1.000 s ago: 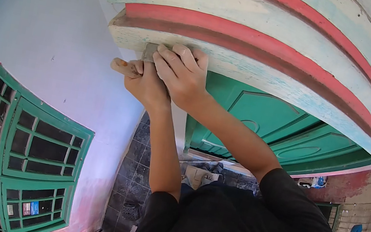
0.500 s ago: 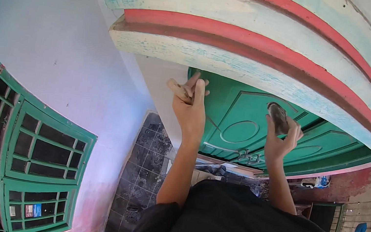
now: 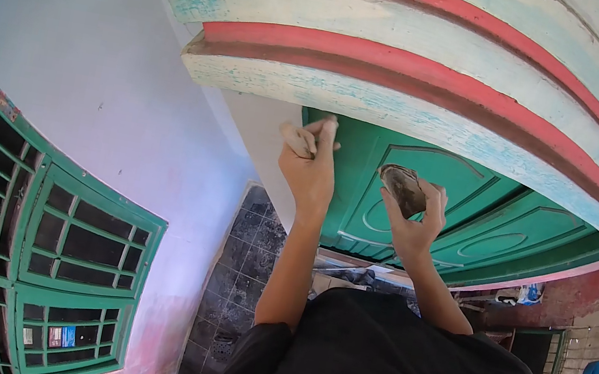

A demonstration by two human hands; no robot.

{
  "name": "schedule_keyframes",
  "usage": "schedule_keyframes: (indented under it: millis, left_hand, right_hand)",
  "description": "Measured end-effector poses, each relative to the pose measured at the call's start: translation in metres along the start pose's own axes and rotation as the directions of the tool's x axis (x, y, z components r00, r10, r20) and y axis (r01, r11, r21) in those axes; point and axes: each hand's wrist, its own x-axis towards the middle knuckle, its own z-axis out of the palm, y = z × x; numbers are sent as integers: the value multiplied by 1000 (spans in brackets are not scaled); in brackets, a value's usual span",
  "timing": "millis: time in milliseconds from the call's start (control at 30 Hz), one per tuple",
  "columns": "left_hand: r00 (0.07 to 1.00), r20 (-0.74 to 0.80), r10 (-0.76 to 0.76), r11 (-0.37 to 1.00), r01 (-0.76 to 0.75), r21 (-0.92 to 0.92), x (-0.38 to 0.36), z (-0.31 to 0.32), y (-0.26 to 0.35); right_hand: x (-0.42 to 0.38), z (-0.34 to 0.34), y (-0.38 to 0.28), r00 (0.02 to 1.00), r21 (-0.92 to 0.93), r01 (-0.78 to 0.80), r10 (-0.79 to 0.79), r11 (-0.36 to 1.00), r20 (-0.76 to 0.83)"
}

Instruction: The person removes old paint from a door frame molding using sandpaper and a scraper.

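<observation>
Sandpaper [image 3: 402,189] gripped in right hand [image 3: 415,223] at 3 o'clock of left hand [image 3: 311,169] closed on handle [image 3: 296,138], below moulding [image 3: 377,109]; risk of slipping from loose fingers.

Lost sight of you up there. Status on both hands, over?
Left hand gripping a wooden handle. Right hand holding a worn pad. Both below the moulding, not touching it. Nothing between them.

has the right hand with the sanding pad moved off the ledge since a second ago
Yes. The right hand with the sanding pad has dropped from the ledge and now sits lower right, before the green door.
</observation>
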Motion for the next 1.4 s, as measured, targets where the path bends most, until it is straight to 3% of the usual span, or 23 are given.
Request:
schedule_keyframes:
  millis: [100,167,233,400,467,533,600,733,800,933,1033,1100,1200,1333,1400]
  left_hand:
    - [999,12,-42,999,42,12,0,-6,-3]
    - [999,-29,-44,998,43,-41,6,-8,-8]
    - [997,-67,-48,994,41,-97,10,-10,-5]
    - [981,67,-179,958,159,238,7,-15,15]
    - [986,92,-140,942,104,318,0,-28,9]
    - [987,122,-101,918,45,393,-7,-46,5]
    - [963,89,-255,830,171,531,-15,-70,6]
    - [962,24,-273,841,226,491,-33,-109,-1]
    - [962,-42,-268,854,258,453,-39,-121,-4]
    - [955,-57,-291,837,283,468,-41,-119,4]
    - [952,-57,-302,860,298,415,-38,-103,1]
    - [958,-35,-286,884,278,375,-35,-93,-1]
    - [961,-10,-275,902,262,344,-34,-91,-2]
    - [965,-13,-260,892,246,381,-33,-113,-5]
    - [965,-68,-253,866,257,428,-33,-126,-9]
  right_hand:
    - [2,-6,-1,1000,-12,-2,2,1000,-4]
    - [8,-7,1,984,-70,159,-164,985,-64]
    - [13,-10,0,974,-94,193,-202,977,-101]
    - [44,-23,9,894,-259,333,-391,907,-218]
    - [61,-26,23,816,-334,242,-377,911,-438]
    - [82,-38,27,785,-474,251,-464,844,-410]
    - [93,-35,24,789,-463,227,-441,857,-429]
    - [105,-5,7,747,-415,308,-487,856,-452]
    - [111,17,-4,681,-476,444,-631,759,-371]
    - [116,83,-40,672,-297,595,-665,747,-326]
    - [109,153,-66,615,-106,756,-757,646,-220]
    - [109,183,-89,589,6,807,-805,590,-68]
    - [110,168,-82,640,59,768,-768,638,-18]
    - [96,84,-16,637,-233,700,-737,676,-225]
    - [80,13,20,755,-401,559,-645,726,-116]
